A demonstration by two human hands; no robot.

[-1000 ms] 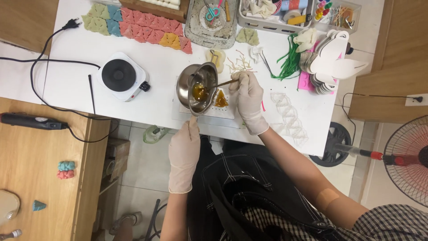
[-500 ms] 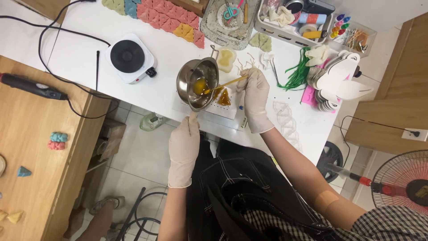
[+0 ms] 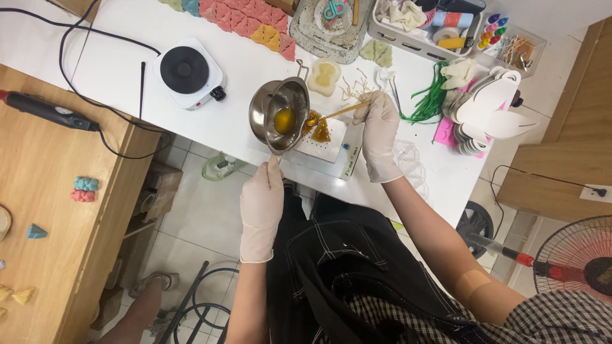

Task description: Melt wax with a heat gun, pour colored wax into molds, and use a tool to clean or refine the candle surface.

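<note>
Gloved hands, steel pot of amber liquid, spoon over a triangular mould at the bench's near edge.

Hotplate (image 3: 189,71) on the white bench (image 3: 115,70), well left of the work, with bare bench between. Left hand (image 3: 261,207), fingers wrapped round the pot's handle, hangs off the bench's near edge. Pot (image 3: 279,115), tilted, holds a small pool of amber liquid (image 3: 284,119). Just right of it, a triangular mould (image 3: 320,132) filled with the same amber sits on a white tray (image 3: 324,149) at the bench edge. Right hand (image 3: 380,135), fingers pinched on a spoon (image 3: 333,114) whose bowl is at the pot's rim above the mould. Behind: grey tray (image 3: 319,39) with scissors; bin (image 3: 408,35) of rolls and cloth; clear box (image 3: 513,39) of coloured pins. Right: green strips (image 3: 426,102), white cut-outs (image 3: 488,108), crowding that end.
</note>
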